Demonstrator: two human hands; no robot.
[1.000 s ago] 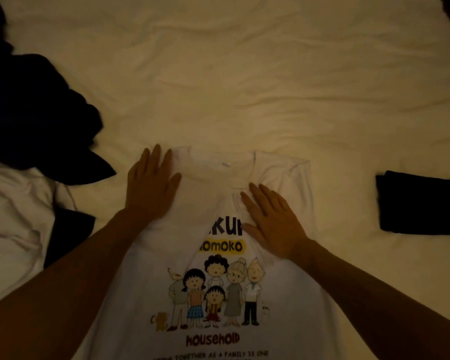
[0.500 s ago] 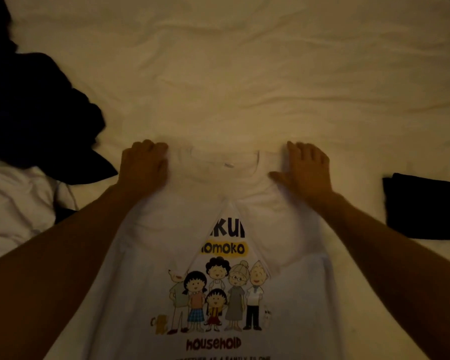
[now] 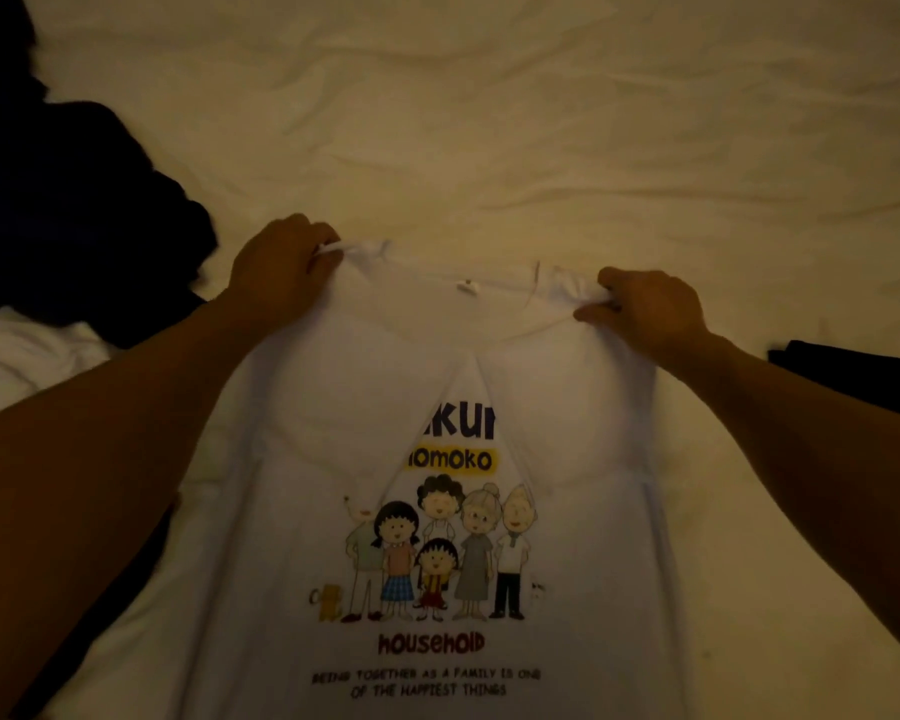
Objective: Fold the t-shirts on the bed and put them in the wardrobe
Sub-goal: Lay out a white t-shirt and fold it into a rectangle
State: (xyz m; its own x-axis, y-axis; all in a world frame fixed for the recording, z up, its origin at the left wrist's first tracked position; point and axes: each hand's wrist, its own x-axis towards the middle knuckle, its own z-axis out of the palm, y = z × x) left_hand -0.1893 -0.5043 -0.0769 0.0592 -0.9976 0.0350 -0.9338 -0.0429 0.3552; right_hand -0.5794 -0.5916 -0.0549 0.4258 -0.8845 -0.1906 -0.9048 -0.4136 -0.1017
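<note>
A white t-shirt (image 3: 333, 589) with a cartoon family print lies face up on the bed, both sides folded in over the middle so the lettering is partly covered. My left hand (image 3: 281, 267) pinches the top left shoulder corner beside the collar. My right hand (image 3: 645, 309) pinches the top right shoulder corner. The top edge between them is lifted slightly off the sheet and pulled taut.
The cream bed sheet (image 3: 489, 122) stretches wrinkled beyond the shirt. A heap of dark clothes (image 3: 74, 210) lies at the left, with a white garment (image 3: 17, 366) below it. A folded dark t-shirt (image 3: 863, 376) sits at the right edge.
My hands went from lying flat on the chest of the shirt to its shoulder corners, then curled and took hold of them. The top edge has lifted off the sheet.
</note>
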